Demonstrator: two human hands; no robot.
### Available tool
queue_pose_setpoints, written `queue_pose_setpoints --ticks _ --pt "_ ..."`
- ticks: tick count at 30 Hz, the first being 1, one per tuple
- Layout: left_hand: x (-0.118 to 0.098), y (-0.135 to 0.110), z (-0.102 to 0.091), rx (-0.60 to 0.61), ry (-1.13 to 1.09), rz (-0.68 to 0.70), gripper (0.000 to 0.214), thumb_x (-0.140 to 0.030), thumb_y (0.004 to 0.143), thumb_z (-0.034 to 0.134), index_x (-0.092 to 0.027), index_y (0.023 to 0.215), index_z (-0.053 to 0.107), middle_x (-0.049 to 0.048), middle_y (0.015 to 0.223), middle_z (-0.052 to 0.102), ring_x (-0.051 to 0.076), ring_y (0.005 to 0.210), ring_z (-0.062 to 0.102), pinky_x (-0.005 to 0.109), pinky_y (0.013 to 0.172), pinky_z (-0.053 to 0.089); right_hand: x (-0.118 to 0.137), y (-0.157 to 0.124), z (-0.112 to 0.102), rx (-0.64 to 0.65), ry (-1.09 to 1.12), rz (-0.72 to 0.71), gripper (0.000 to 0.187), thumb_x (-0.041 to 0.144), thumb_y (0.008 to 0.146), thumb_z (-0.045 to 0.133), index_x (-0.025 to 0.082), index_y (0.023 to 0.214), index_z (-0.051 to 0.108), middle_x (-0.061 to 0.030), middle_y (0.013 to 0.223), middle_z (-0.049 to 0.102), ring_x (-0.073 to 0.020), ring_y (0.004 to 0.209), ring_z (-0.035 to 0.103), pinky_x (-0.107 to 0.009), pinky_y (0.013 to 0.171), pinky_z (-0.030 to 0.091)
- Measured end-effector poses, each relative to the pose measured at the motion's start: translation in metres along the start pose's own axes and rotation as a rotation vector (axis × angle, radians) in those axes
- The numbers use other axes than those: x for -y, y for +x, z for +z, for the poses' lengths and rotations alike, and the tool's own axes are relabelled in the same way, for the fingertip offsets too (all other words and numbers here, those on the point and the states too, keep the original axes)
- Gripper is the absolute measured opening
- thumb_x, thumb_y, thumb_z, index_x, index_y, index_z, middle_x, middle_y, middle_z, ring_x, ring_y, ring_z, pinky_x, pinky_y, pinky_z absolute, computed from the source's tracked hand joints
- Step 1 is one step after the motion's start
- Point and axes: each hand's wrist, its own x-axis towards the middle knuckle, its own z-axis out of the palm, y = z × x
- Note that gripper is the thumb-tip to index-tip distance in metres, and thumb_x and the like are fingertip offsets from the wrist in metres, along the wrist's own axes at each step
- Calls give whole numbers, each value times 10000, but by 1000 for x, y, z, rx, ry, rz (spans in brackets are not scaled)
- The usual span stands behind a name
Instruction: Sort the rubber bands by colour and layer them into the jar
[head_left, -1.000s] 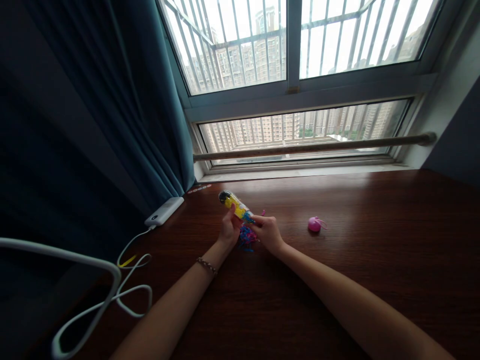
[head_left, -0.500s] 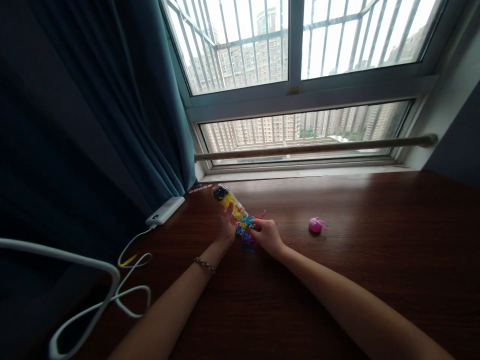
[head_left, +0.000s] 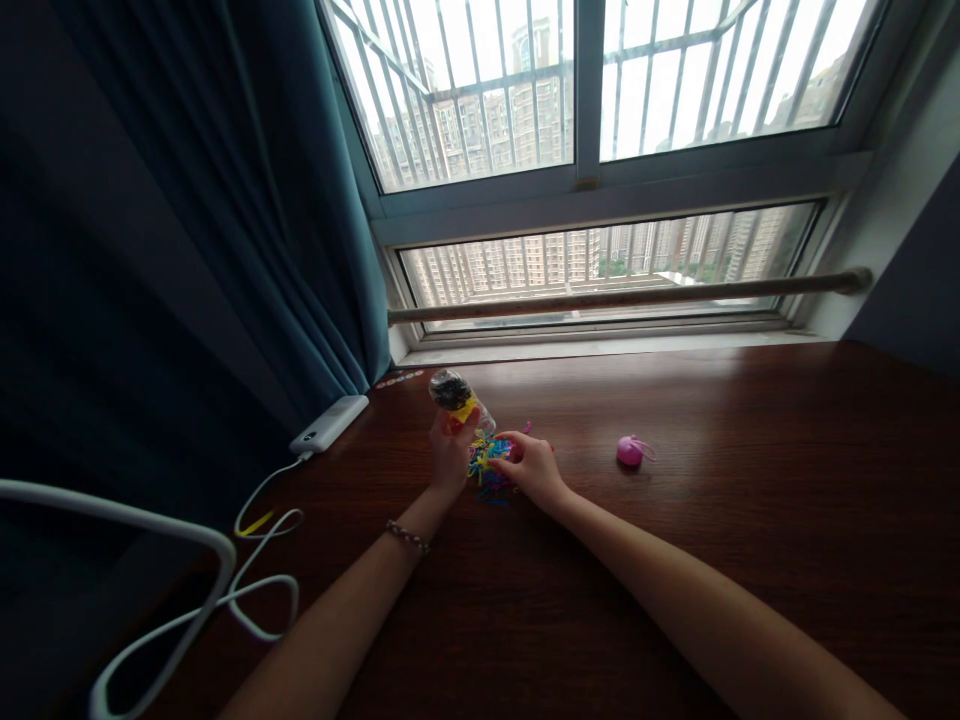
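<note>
My left hand is wrapped round a clear plastic bottle, tilted with its mouth end down towards the table. Black pieces fill the bottle's raised end, with yellow and red ones below them. Under the mouth end lies a loose heap of small colourful rubber bands in blue, yellow and pink. My right hand is at the heap's right side, thumb and fingers curled around some of the bands. To its right, a round pink cap with a loop lies apart on the table.
The dark brown wooden table runs back to a barred window. A white power bank with a white cable lies at the left, beside a blue curtain. A row of small discs is near the back left edge.
The yellow pieces in the bottle have shifted and lessened, and the bottle is tilted more steeply. More yellow bands show in the heap. My right hand has barely moved.
</note>
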Motion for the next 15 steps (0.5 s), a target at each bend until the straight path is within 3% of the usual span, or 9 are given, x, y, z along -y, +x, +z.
queue_pose_setpoints --ticks 7,11,15 --pt "-2 0 2 54 -82 -23 255 -267 635 702 -192 850 588 -15 724 609 114 627 555 196 566 418 0 0 1 -8 42 2 319 315 696 638 186 987 639 28 566 573 -99 505 502 -190 522 382" --pt "0 0 0 -34 -38 7 203 -281 648 693 -173 788 593 -18 666 591 99 586 532 186 537 401 -1 1 1 -19 46 2 304 311 698 642 180 972 646 27 564 568 -99 507 501 -191 525 384" --pt "-1 0 0 -9 -49 -7 241 -306 659 684 -180 834 575 -27 658 585 90 553 522 179 488 375 -1 1 1 -33 52 5 279 308 707 634 177 953 652 27 560 567 -99 503 504 -190 519 381"
